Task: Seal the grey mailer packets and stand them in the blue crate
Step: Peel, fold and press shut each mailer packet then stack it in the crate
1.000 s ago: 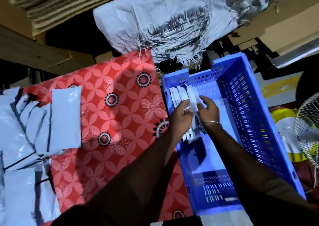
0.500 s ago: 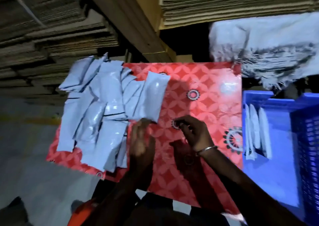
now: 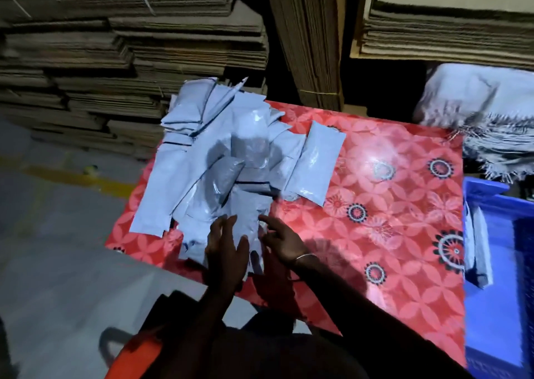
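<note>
A heap of several grey mailer packets [image 3: 228, 159] lies on the left half of the red flowered table cover [image 3: 390, 205]. My left hand [image 3: 226, 248] lies with straight fingers on the nearest packet [image 3: 245, 228] at the heap's front edge. My right hand [image 3: 284, 241] reaches to the same packet's right side with fingers extended, touching its edge. The blue crate [image 3: 497, 292] stands at the right frame edge, with a few packets [image 3: 478, 251] standing upright inside against its left wall.
Stacks of flattened cardboard [image 3: 115, 46] rise behind the table and at the left. A white and silver woven sack [image 3: 485, 118] lies at the back right. Grey floor shows at the left, an orange object [image 3: 138, 347] below my arms.
My view swung left from the crate to the table. Both hands left the packets in the crate, crossed the cover and now meet on the nearest packet of the heap.
</note>
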